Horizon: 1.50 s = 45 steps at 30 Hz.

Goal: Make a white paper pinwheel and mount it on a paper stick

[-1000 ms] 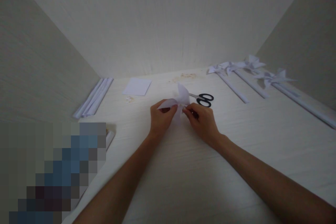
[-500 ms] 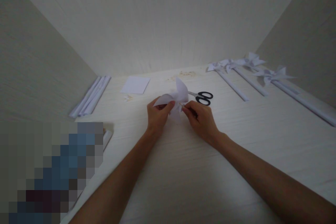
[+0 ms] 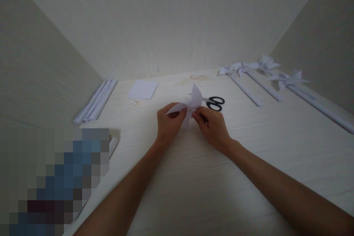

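Note:
A white paper pinwheel [image 3: 197, 97] with curled blades is held above the middle of the table. My left hand [image 3: 170, 121] pinches it from the left, thumb near its centre and a blade arching over the fingers. On the other side, my right hand [image 3: 211, 122] is closed at the pinwheel's centre, thumb and forefinger pinching what looks like a thin pale stick, mostly hidden by the fingers. Just behind the pinwheel lie scissors with black handles [image 3: 216, 100], their blades partly covered by the paper.
White paper pinwheels on rolled sticks [image 3: 245, 86] lie at the right. A square paper sheet [image 3: 143, 89] and a bundle of paper rolls [image 3: 96, 101] lie at the left. Small pale scraps [image 3: 197, 77] are scattered near the back wall. A blurred area covers the lower left.
My left hand and the pinwheel have shifted slightly right, toward my right hand, and the pinwheel has tilted. The thin stick shows less now. My right hand has hardly moved.

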Each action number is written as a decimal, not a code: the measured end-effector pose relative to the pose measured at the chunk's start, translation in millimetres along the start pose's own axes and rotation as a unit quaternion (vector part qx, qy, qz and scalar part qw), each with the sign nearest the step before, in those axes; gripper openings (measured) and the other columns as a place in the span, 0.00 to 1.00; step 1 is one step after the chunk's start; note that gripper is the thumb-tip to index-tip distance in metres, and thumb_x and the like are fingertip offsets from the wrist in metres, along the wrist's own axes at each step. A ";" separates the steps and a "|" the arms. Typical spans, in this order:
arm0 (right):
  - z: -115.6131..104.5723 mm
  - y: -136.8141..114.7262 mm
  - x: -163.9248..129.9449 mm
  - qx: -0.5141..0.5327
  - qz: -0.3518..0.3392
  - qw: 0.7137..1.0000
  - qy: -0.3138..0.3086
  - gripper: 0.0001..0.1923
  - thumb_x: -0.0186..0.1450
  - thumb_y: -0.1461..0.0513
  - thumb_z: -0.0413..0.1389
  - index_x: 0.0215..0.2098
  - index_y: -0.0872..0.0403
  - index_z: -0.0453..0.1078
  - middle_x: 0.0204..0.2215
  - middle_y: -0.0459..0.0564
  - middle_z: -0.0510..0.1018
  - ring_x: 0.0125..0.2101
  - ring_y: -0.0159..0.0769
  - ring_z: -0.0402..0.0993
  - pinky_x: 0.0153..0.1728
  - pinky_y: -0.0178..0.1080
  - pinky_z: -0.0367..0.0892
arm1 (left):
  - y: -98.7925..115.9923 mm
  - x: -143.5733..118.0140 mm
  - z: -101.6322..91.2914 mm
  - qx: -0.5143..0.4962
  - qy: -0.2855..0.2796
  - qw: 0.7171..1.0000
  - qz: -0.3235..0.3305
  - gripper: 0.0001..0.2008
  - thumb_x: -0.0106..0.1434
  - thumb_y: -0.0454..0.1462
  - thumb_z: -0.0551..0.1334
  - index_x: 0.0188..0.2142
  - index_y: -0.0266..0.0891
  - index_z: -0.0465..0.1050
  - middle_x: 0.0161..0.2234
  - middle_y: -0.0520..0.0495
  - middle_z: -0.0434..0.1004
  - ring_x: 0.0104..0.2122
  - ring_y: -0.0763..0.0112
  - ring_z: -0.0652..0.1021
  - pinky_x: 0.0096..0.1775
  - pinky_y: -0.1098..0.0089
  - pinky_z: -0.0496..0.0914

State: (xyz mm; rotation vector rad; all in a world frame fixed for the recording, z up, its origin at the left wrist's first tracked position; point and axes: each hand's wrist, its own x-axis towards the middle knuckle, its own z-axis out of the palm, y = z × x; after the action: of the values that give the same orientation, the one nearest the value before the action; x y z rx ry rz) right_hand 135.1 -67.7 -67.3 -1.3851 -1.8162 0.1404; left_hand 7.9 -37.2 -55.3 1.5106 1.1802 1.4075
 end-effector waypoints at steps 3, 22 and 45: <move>-0.3 -0.3 0.1 -0.005 0.005 1.000 0.002 0.10 0.60 0.62 0.48 0.21 0.55 0.62 0.17 0.44 0.66 0.18 0.27 0.57 0.21 0.31 0.51 | -0.5 -1.0 0.0 0.011 -0.001 1.000 0.014 0.04 0.46 0.34 0.62 0.24 0.34 0.73 0.22 0.50 0.75 0.23 0.75 0.75 0.25 0.77 0.69; -1.2 -0.3 0.8 -0.034 0.037 0.999 -0.015 0.12 0.60 0.62 0.46 0.20 0.55 0.62 0.15 0.44 0.65 0.16 0.27 0.58 0.20 0.32 0.50 | -4.0 -3.4 1.0 0.054 -0.013 0.997 0.051 0.05 0.49 0.34 0.60 0.27 0.35 0.73 0.24 0.50 0.76 0.24 0.75 0.75 0.27 0.77 0.70; 1.9 -0.7 -1.5 -0.031 0.025 0.999 0.015 0.11 0.57 0.62 0.49 0.17 0.55 0.59 0.13 0.43 0.64 0.16 0.26 0.58 0.19 0.31 0.51 | -0.3 -5.9 3.0 0.085 -0.022 0.995 0.050 0.04 0.48 0.32 0.60 0.26 0.35 0.73 0.24 0.50 0.77 0.24 0.75 0.75 0.28 0.77 0.70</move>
State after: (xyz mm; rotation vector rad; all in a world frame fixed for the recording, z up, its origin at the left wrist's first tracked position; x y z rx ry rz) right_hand 133.4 -68.5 -69.0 -1.4688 -1.7757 0.0887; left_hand 11.0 -42.5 -57.7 1.7310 1.2389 1.3597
